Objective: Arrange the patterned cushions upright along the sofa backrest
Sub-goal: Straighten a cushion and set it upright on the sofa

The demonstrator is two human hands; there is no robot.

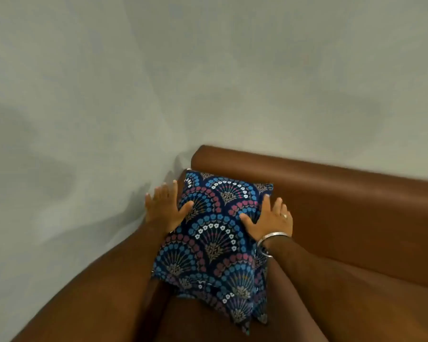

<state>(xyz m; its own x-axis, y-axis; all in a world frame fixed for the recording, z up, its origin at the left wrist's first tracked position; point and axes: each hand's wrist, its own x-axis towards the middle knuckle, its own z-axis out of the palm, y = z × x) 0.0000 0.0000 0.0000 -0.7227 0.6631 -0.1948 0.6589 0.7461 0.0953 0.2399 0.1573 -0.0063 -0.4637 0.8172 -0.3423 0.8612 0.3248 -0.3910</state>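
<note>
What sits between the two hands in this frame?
In the head view, only the patterned cushion: the left hand and right hand lie spread open at its side edges.

Cushion at sofa corner, both hands spread on it.

Patterned cushion [215, 233], dark blue with fan motifs in blue, pink and white, stands upright in the corner of a brown sofa [344, 206], its top edge against the backrest [307, 169] where that ends near the pale wall [134, 70]. Left hand [164, 209] flanks the cushion's left edge, fingers splayed, thumb on the fabric. Right hand [269, 219] lies flat on the right part of the face, fingers spread; it has a ring [285, 215] on one finger and a metal bangle [269, 240] at the wrist. Cushion's lower corner droops over the seat.
</note>
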